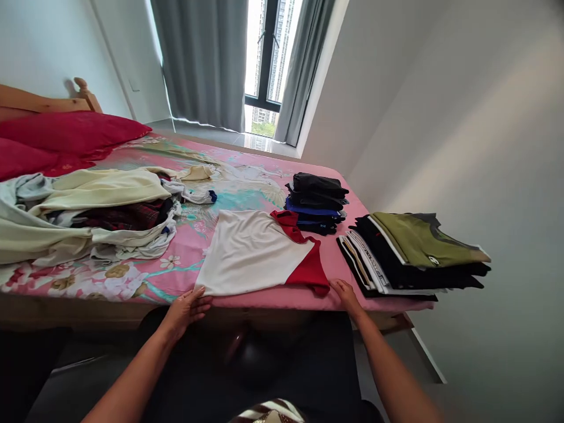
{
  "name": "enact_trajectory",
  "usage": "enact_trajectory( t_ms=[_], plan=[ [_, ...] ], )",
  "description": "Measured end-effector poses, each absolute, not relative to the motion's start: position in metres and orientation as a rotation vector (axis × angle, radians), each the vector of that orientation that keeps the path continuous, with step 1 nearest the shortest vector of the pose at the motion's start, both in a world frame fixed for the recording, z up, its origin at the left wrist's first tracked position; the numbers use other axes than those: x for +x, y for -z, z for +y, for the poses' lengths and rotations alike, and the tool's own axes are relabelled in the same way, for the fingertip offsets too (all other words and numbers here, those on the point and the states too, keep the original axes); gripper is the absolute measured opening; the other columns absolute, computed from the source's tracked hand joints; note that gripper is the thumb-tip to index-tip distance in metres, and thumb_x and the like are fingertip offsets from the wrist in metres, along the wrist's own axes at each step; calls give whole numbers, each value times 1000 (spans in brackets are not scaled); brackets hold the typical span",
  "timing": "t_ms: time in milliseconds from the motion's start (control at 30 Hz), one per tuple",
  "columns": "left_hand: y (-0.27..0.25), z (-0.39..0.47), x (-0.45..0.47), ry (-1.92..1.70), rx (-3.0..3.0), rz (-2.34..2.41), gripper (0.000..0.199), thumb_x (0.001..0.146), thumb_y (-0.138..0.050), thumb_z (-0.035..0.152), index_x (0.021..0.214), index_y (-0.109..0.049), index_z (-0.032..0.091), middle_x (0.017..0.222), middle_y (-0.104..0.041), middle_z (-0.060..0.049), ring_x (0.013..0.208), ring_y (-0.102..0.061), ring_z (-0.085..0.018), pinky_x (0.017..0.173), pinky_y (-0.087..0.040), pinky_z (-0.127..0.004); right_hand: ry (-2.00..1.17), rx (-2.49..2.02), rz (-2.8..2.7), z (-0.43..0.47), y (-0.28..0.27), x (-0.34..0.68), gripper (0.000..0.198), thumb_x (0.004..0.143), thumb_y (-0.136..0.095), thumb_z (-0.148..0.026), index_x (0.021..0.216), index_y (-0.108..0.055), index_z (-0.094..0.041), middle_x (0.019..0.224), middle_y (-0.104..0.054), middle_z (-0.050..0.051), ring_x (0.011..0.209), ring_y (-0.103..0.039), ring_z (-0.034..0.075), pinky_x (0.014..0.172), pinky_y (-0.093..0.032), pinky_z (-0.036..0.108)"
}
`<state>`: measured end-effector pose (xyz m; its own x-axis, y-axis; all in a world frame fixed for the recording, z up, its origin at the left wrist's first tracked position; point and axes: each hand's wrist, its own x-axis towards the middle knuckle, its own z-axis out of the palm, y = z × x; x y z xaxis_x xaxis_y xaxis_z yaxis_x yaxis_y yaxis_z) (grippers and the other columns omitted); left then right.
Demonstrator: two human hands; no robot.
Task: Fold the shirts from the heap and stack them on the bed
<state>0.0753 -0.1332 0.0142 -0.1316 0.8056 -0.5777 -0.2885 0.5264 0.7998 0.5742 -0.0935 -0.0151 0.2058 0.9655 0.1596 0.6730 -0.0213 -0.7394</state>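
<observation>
White-and-red shirt (251, 255) lay flat on the bed (251, 197), left hand (187, 306) pinched its hem, right hand (346, 295) rested by a sleeve (314, 273), its grip unclear, heaped clothes (106, 191) sat left, dark pile (317, 197) beyond, folded stack (414, 252) right.

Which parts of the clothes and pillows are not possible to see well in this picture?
All in the head view:
White-and-red shirt: its underside, hidden by its upper layer.
Loose heap: lower clothes, covered by cream garments.
Red pillows: left ends, cut off by the picture's left edge.
Dark stack: blue marking, too small to read.
</observation>
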Motion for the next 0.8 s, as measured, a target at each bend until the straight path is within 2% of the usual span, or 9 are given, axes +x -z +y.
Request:
enact_trajectory(
  t_ms=[100,267,467,667,733,800],
  plan=[
    [-13,-133,76,-1008,494,1415,38,76,-67,44,103,-58,19,97,-71,-12,76,-69,-21,54,-51,-25,-552,-1721,-1642,-105,17,573,51,70,-53,-66,84,-69,-20,109,-65,10,109,-55,26,98,-40,37],
    [-19,-136,83,-1019,529,1450,35,78,-64,43,101,-61,17,93,-72,-14,73,-69,-21,51,-50,-25,-466,-1978,-1680,-108,17,554,50,73,-55,-59,103,-66,-19,125,-55,11,122,-45,28,106,-30,42],
    [-11,-133,89,-1094,521,1471,25,77,-63,33,94,-61,16,80,-72,-10,63,-68,-19,48,-50,-24,-442,-2178,-1598,-98,13,544,46,86,-42,-53,111,-63,-21,132,-50,9,127,-40,25,109,-22,42],
    [-5,-128,91,-1116,493,1496,28,73,-66,34,93,-60,15,76,-72,-10,60,-68,-20,47,-52,-26,-441,-2244,-1521,-89,7,526,48,89,-37,-54,113,-61,-20,132,-49,11,129,-33,26,110,-12,48],
    [-5,-127,91,-1109,481,1504,29,73,-66,34,94,-60,16,74,-72,-10,58,-68,-20,47,-52,-26,-511,-2235,-1522,-85,-6,523,48,88,-41,-53,114,-61,-18,134,-48,13,131,-31,27,110,-11,49],
    [-6,-125,92,-1122,470,1523,30,73,-65,33,97,-60,16,71,-71,-9,55,-67,-19,47,-52,-26,-647,-2203,-1552,-84,-29,530,46,84,-50,-52,109,-64,-16,130,-52,14,127,-38,27,108,-19,47]
  ],
)
